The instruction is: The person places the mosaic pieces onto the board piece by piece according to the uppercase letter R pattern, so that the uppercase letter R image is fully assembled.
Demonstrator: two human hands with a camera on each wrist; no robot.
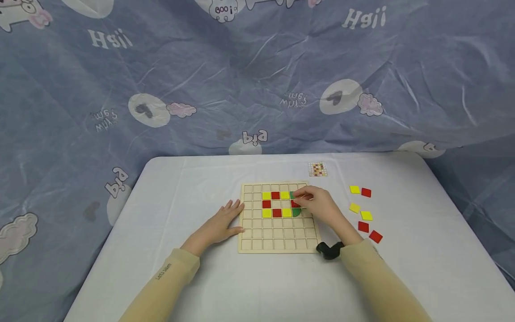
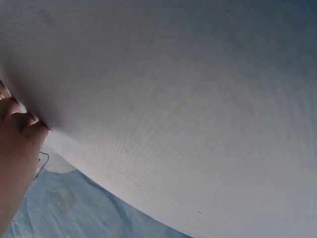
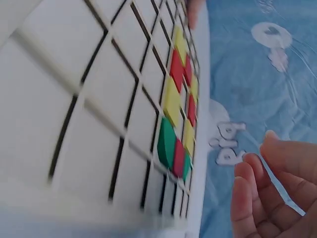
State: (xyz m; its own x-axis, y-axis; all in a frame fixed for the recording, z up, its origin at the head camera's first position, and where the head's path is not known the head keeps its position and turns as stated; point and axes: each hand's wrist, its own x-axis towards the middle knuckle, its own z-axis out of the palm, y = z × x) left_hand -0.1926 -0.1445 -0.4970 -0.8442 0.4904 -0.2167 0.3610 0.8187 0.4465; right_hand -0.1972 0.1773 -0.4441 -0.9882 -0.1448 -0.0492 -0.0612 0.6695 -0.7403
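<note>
A square wooden grid board [image 1: 257,244] lies on the table. Red, yellow and green tiles form a ring in its upper cells. My left hand [image 1: 217,226] lies flat, fingers spread, at the board's left edge; the left wrist view shows part of this hand [image 2: 20,148] at the border. Over the ring's right side hovers my right hand [image 1: 319,205], near a red tile [image 1: 295,204] and a rounded green tile [image 1: 296,212]. In the right wrist view, the right hand's fingers [image 3: 242,198] are loosely bent, with a gap to the thumb and no tile between them.
Loose tiles lie to the right of the board, among them a yellow tile [image 1: 366,215] and a red tile [image 1: 376,236]. A small printed pattern card [image 1: 318,169] lies behind the board. Something black [image 1: 330,251] is by the right wrist. A patterned blue cloth [image 1: 249,89] hangs behind the white table [image 1: 193,179].
</note>
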